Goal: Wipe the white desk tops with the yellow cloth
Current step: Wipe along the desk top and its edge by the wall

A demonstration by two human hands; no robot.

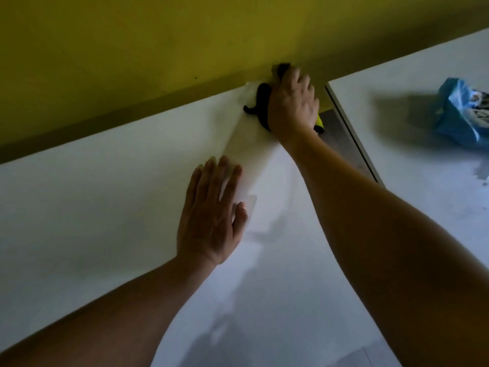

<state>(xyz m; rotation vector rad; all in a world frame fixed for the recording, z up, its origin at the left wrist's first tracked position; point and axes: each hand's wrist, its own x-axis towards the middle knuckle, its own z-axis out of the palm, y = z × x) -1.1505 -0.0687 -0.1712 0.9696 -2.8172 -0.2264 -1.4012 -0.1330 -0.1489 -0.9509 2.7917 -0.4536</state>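
Note:
My right hand (292, 107) presses a cloth (262, 102) onto the far right corner of the white desk top (105, 207), close against the yellow wall. The cloth shows mostly dark here, with a yellow corner (319, 123) peeking out under the heel of the hand. Most of it is hidden beneath my palm. My left hand (211, 215) lies flat on the desk top nearer to me, fingers spread and holding nothing. A second white desk top (423, 181) stands to the right, across a narrow gap.
The yellow wall (185, 49) runs along the back edge of both desks. A crumpled blue plastic bag (463, 115) lies on the right desk near its far edge. Grey floor (341, 139) shows in the gap between the desks.

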